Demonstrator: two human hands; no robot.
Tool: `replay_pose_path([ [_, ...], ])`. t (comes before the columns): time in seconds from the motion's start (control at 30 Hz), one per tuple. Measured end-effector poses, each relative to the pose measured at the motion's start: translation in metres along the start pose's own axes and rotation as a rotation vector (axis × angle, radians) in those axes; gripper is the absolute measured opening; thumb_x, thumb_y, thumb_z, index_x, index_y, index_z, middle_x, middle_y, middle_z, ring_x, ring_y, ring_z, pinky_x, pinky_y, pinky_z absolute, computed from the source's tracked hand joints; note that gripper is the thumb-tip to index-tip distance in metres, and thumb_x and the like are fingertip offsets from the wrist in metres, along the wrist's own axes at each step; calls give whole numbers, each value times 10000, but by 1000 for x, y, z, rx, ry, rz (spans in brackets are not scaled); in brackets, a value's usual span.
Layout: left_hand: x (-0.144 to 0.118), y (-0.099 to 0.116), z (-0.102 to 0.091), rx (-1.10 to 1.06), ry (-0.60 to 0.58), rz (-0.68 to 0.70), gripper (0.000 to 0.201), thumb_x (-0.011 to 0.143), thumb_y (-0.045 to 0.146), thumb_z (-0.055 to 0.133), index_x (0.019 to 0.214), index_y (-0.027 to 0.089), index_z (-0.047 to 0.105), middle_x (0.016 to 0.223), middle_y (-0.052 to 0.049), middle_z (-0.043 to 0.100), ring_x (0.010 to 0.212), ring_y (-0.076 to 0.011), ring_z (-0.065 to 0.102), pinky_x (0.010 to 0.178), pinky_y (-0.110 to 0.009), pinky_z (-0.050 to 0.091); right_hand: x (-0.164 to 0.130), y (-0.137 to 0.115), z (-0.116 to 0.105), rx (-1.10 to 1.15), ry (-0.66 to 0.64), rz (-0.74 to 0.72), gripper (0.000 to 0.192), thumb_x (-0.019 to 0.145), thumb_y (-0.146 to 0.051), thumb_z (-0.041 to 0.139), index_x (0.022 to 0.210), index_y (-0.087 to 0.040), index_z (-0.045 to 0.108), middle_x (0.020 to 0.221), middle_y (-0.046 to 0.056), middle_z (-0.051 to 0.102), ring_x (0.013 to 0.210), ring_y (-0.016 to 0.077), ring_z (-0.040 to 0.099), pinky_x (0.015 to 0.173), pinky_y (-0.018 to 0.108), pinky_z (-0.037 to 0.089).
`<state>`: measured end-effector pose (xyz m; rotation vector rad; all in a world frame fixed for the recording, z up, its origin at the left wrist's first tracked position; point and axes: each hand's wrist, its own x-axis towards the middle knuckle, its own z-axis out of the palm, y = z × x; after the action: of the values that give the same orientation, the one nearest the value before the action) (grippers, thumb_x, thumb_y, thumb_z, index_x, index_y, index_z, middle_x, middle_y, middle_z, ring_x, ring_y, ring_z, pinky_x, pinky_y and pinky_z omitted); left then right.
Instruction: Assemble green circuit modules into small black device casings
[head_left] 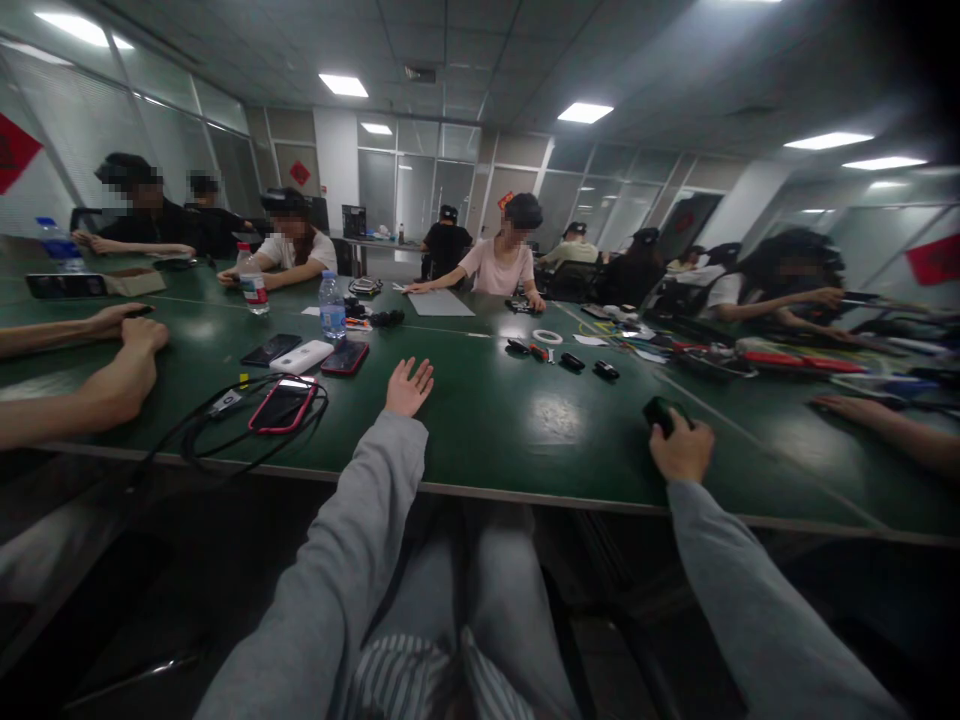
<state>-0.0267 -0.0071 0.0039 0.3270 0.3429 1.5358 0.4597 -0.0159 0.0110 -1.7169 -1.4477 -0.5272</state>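
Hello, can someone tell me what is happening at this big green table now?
A person in grey sleeves sits at the green table. The left hand is raised open, palm forward, above the table, holding nothing. The right hand grips a small dark object resting on the table. A red-cased phone lies left of the open hand. Other people sit around.

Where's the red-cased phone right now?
In the head view, the red-cased phone lies on the green table, left of the open left hand, inside a black cable loop.

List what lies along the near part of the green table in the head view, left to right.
Black cable loop → red-edged phone → left hand, open → right hand, closed on a dark object.
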Motion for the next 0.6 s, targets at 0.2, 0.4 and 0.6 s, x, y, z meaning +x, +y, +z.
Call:
replay_pose_path([
  [0.2,10,-3,1,129,-135,-102,334,827,436,578,1103,249,559,1259,-107,558,1093,-247,592,905,-418,463,-22,-109,61,182,-161,-284,472,868,-294,448,1316,-155,501,1231,184,448,1149,294,444,946,470,421],
  [0.4,7,-11,6,329,-202,-156,480,827,432,590,1279,321,472,1190,-73,588,929,-203,639,832,-397,493,-72,-256,61,340,-288,-708,461,891,-187,404,1349,-207,452,1316,145,420,1207,277,412,972,436,438],
  [0.6,12,-24,5,465,-80,-93,622,735,237,721,1290,346,462,1029,-3,638,802,-111,631,757,-257,480,-82,-276,55,448,-284,-658,399,912,-205,396,1304,-185,464,1324,140,427,1225,268,412,1015,457,416],
])
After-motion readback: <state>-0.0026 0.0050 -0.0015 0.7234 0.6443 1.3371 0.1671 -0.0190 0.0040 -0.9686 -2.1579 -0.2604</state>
